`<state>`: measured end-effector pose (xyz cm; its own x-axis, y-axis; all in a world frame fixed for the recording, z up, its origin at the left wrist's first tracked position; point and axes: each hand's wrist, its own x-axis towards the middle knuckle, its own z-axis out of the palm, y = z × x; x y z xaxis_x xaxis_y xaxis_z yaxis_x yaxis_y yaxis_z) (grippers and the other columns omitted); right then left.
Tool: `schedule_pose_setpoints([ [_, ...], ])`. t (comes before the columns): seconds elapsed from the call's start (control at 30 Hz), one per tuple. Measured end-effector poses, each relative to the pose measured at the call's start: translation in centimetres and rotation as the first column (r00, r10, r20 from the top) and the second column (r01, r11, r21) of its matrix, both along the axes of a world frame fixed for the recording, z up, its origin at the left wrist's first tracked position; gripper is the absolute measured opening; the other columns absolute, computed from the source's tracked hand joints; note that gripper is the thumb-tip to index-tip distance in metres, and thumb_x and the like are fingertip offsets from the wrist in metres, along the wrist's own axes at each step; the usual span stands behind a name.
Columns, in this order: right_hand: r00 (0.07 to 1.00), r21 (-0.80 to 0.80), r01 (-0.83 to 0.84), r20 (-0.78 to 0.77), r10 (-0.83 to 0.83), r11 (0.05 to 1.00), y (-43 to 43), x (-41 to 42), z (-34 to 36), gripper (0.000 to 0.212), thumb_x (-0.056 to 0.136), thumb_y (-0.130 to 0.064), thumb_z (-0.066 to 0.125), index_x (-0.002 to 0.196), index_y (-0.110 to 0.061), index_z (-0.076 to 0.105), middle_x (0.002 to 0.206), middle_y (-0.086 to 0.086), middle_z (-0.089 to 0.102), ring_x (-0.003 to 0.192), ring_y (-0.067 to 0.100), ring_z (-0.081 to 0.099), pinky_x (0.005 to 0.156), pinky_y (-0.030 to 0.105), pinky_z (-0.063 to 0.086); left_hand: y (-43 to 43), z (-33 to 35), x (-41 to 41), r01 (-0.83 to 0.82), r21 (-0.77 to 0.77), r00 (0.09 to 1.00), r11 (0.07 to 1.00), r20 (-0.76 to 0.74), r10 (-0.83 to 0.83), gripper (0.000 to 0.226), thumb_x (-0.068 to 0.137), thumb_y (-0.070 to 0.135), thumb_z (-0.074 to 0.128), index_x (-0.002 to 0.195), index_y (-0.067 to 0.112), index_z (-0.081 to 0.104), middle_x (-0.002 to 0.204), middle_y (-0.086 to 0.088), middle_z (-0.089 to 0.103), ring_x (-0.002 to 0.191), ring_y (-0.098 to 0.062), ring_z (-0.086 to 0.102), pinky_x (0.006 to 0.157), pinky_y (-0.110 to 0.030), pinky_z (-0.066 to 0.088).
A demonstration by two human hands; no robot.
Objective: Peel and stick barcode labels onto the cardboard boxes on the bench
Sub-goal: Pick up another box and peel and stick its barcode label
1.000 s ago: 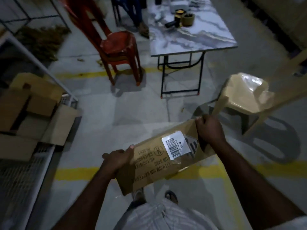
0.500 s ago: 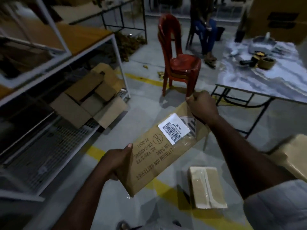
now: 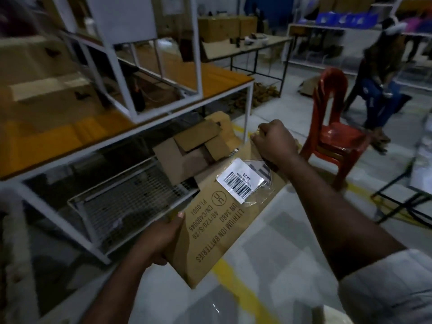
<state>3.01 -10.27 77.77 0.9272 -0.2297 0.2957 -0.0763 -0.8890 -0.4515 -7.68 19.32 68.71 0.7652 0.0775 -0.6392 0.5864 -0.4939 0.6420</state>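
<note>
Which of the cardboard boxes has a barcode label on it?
The box printed LITHIUM ION BATTERIES: a white barcode label sits on it; the cardboard pieces under the bench look bare.

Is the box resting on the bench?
No, the left hand and right hand hold the box up over the floor.

A sleeve (image 3: 385, 286) covers the upper part of the right arm, to the lower right of the cardboard box (image 3: 210, 244). It is pale, whitish-grey cloth with faint fine lines in the weave, loose and creased, and its hem cuts straight across the arm. From that hem toward the box the forearm is bare, broad and long, as far as the right hand (image 3: 273, 142) at the box's far corner. The other arm, left of the box's near end, is bare along its whole visible length to the left hand (image 3: 161, 242), whose thumb shows a short, trimmed nail.
</note>
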Motion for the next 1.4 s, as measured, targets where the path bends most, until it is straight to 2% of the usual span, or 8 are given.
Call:
schedule_pose_setpoints([
  [0.23, 0.965, 0.031, -0.219, 0.154, 0.212, 0.975, 13.9, 6.7, 3.9, 0.039, 0.092, -0.039, 0.059, 0.119, -0.012, 0.066, 0.127, 0.014, 0.055, 0.109, 0.035, 0.058, 0.085, 0.039, 0.050, 12.0, 2.4, 1.7, -0.216, -0.107, 0.969, 0.970, 0.098, 0.227, 0.079, 0.065, 0.090, 0.052, 0.115, 0.029, 0.068, 0.114, -0.008, 0.072, 0.102, -0.037, 0.067, 0.081, -0.055, 0.058],
  [0.43, 0.901, 0.043, -0.355, 0.282, 0.330, 0.934, 24.5, 10.9, 9.1, 0.044, 0.094, -0.040, 0.058, 0.128, -0.011, 0.062, 0.130, 0.015, 0.055, 0.115, 0.033, 0.056, 0.089, 0.037, 0.046, 19.6, 7.9, 3.4, -0.377, -0.047, 0.879, 0.925, 0.298, 0.373, 0.037, 0.091, 0.063, 0.048, 0.093, 0.029, 0.063, 0.095, -0.003, 0.064, 0.087, -0.027, 0.061, 0.088, -0.055, 0.055],
  [0.6, 0.869, 0.125, -0.400, 0.367, 0.332, 0.908, 30.7, 15.1, 12.6, 0.049, 0.092, -0.041, 0.060, 0.129, -0.009, 0.061, 0.132, 0.012, 0.055, 0.114, 0.031, 0.058, 0.085, 0.032, 0.044, 25.5, 12.6, 7.0, -0.517, 0.045, 0.784, 0.855, 0.426, 0.451, 0.060, 0.087, 0.066, 0.053, 0.124, 0.020, 0.061, 0.122, -0.019, 0.062, 0.104, -0.042, 0.061, 0.087, -0.057, 0.055],
  [0.77, 0.832, 0.111, -0.441, 0.422, 0.360, 0.891, 34.9, 19.5, 13.7, 0.042, 0.095, -0.036, 0.056, 0.126, -0.007, 0.061, 0.130, 0.016, 0.051, 0.113, 0.032, 0.056, 0.092, 0.037, 0.046, 29.7, 15.3, 11.3, -0.589, 0.104, 0.715, 0.801, 0.529, 0.457, 0.060, 0.089, 0.066, 0.051, 0.117, 0.016, 0.066, 0.105, -0.015, 0.066, 0.081, -0.032, 0.062, 0.069, -0.041, 0.055],
  [1.0, 0.774, 0.132, -0.547, 0.455, 0.440, 0.826, 39.2, 27.0, 13.4, 0.039, 0.094, -0.039, 0.060, 0.132, -0.028, 0.060, 0.129, 0.006, 0.048, 0.113, 0.022, 0.053, 0.092, 0.040, 0.050, 33.8, 17.7, 19.2, -0.719, 0.087, 0.577, 0.689, 0.627, 0.523, 0.060, 0.090, 0.063, 0.055, 0.117, 0.010, 0.063, 0.106, -0.014, 0.063, 0.086, -0.032, 0.060, 0.070, -0.037, 0.052],
  [1.17, 0.757, 0.106, -0.588, 0.422, 0.499, 0.802, 41.9, 32.8, 14.2, 0.041, 0.095, -0.042, 0.058, 0.134, -0.028, 0.059, 0.136, 0.008, 0.044, 0.121, 0.026, 0.049, 0.099, 0.049, 0.047, 35.7, 18.4, 24.4, -0.814, 0.144, 0.487, 0.562, 0.697, 0.526, 0.102, 0.053, 0.096, 0.037, 0.112, 0.019, 0.068, 0.115, -0.014, 0.068, 0.100, -0.039, 0.064, 0.092, -0.052, 0.053],
  [1.3, 0.759, 0.110, -0.594, 0.405, 0.510, 0.797, 43.7, 36.6, 13.4, 0.039, 0.095, -0.040, 0.058, 0.133, -0.030, 0.059, 0.139, 0.009, 0.042, 0.124, 0.028, 0.047, 0.101, 0.054, 0.045, 36.1, 19.4, 27.8, -0.879, 0.369, 0.471, 0.303, 0.775, 0.422, 0.093, 0.070, 0.093, 0.024, 0.111, 0.023, 0.069, 0.109, -0.015, 0.069, 0.099, -0.040, 0.063, 0.091, -0.052, 0.051],
  [1.4, 0.780, 0.141, -0.580, 0.379, 0.498, 0.802, 45.2, 38.7, 12.5, 0.034, 0.095, -0.038, 0.060, 0.127, -0.029, 0.063, 0.139, 0.009, 0.042, 0.123, 0.030, 0.049, 0.098, 0.056, 0.046, 37.7, 19.6, 30.6, -0.893, 0.367, 0.445, 0.259, 0.809, 0.384, 0.091, 0.072, 0.091, 0.023, 0.107, 0.023, 0.071, 0.103, -0.015, 0.070, 0.096, -0.040, 0.064, 0.089, -0.052, 0.051],
])
